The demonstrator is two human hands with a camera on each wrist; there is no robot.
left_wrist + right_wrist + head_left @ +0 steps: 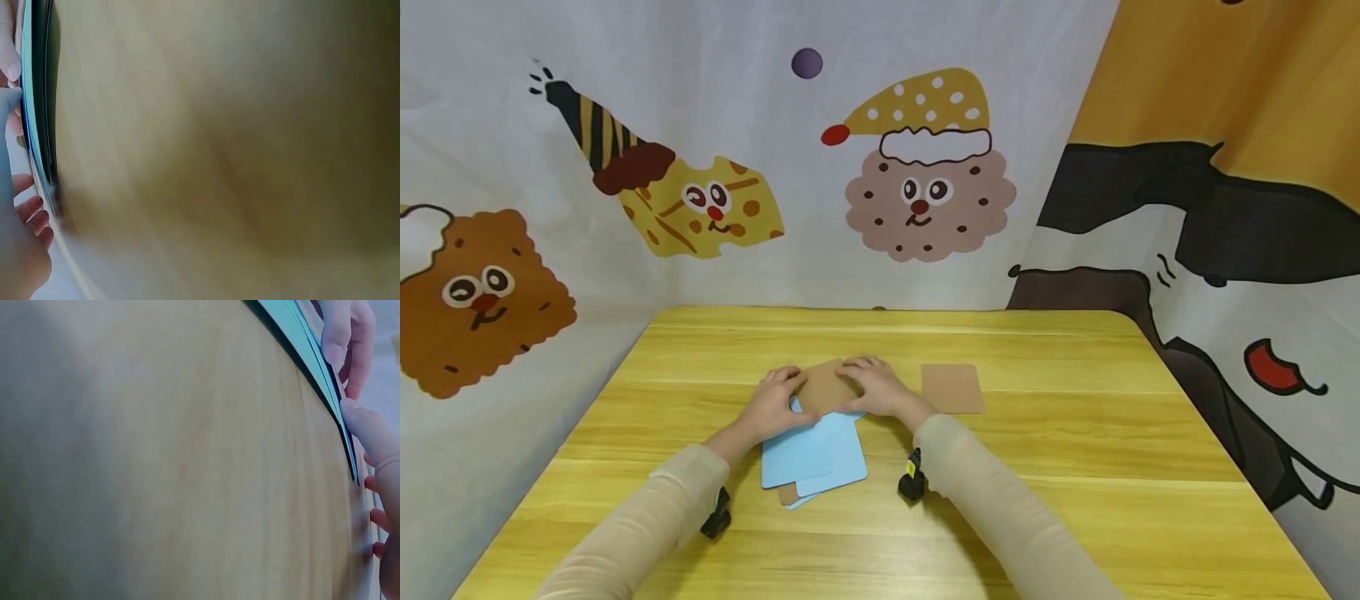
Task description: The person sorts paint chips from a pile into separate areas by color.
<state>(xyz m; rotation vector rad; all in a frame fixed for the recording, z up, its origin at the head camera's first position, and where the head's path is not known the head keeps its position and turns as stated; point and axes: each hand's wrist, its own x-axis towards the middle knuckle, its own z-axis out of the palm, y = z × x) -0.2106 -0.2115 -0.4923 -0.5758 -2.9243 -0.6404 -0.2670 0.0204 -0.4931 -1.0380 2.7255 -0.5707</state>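
Note:
Between both hands is a square brown card [827, 389], over the far end of a loose pile of light-blue cards [797, 454]. My left hand [772, 406] grips its left side, thumb along the near edge and fingers at the far left. On the opposite side my right hand [880, 388] holds it the same way, with spread fingers. In the right wrist view, the right thumb [362, 422] lies at the edge of the cards. A brown corner [787, 493] peeks out from under the blue cards, which overlap unevenly.
Another brown square card [952, 388] lies flat on the wooden table [1060, 417], right of the right hand. A curtain [820, 275] with cartoon prints hangs behind the table's far edge. Dark wrist devices [912, 479] sit at both sleeves.

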